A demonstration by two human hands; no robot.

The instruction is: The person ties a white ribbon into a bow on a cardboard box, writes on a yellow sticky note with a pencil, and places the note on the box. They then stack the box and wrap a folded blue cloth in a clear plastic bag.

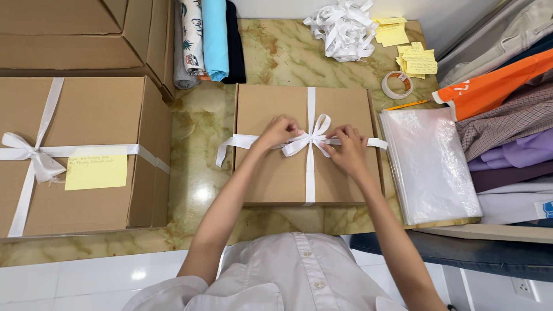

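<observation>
Flat cardboard box point(276, 173) lies at the middle of the marble-patterned desk point(199, 129), just in front of the person. A white ribbon point(310, 173) crosses it lengthwise and widthwise, meeting at a bow point(308, 140) a little above the box's centre.

Left hand point(277, 131) sits on the lid just left of the bow, fingers curled shut and pinching the ribbon beside the knot. Right hand point(347, 148) sits just right of the bow, fingers bent and closed on the ribbon there. The two hands flank the knot, both touching the lid. Loose ribbon tails hang past the box's left and right edges.

To the left, well apart, a bigger cardboard box point(86, 115) already carries its own white ribbon and bow, with a yellow sticky note point(95, 170) on top. More plain cartons point(69, 34) sit behind it.

At the back of the desk: rolled fabrics point(207, 40) in grey, print, light blue and black. Near them, a heap of loose white ribbon point(343, 29), some yellow notes point(412, 55), a roll of clear tape point(397, 84) and a pencil point(408, 105).

Just beside the box on the right, a stack of clear plastic bags point(429, 167). Beyond that, folded garments point(507, 115) in orange, check and purple.
</observation>
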